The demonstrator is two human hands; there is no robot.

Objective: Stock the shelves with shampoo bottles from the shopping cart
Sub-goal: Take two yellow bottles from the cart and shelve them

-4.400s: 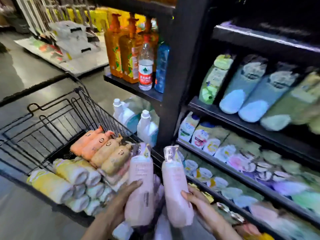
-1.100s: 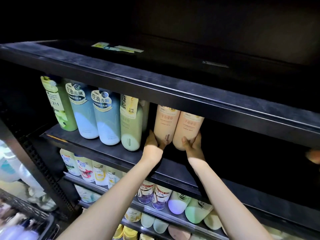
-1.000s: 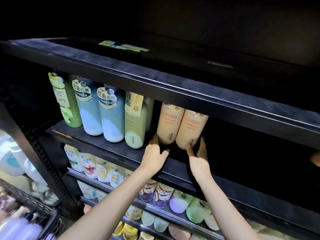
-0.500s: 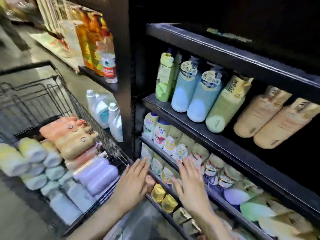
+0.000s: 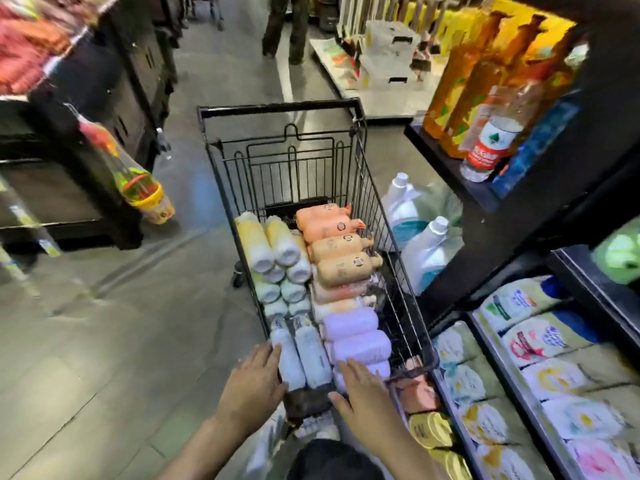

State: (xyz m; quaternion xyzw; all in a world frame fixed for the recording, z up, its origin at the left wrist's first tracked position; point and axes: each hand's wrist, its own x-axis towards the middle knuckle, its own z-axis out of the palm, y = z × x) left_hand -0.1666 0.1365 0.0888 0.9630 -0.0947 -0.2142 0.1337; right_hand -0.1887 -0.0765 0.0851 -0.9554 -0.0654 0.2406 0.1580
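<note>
Both hands have come away from the shelf, where two peach bottles were set down a second ago, and now reach over the near end of the shopping cart (image 5: 207, 112) with nothing in them. The view has swung from the shelving to the aisle, looking down into the cart.

The left hand (image 5: 251, 382) lies with straight fingers spread, its fingertips touching the side of the white bottles (image 5: 301, 355) at the cart's near left. The right hand (image 5: 360, 389) is likewise flat and spread, its fingers resting on the lilac bottles (image 5: 353, 337) at the near right. The two hands are apart, with the white bottles between them. Neither hand grips anything yet.

Further along the cart lie tan and orange pump bottles (image 5: 341, 251) on the right and a stack of yellow-topped bottles (image 5: 268, 244) on the left, all on their sides. The shelves (image 5: 588, 303) stand just to the right of the cart, already carrying rows of products.

To do this step well, each hand would best curl round the body of one bottle near its middle, lifting it straight up so that its neighbours do not roll. Taking two of the same kind would probably suit the shelf's rows.
</note>
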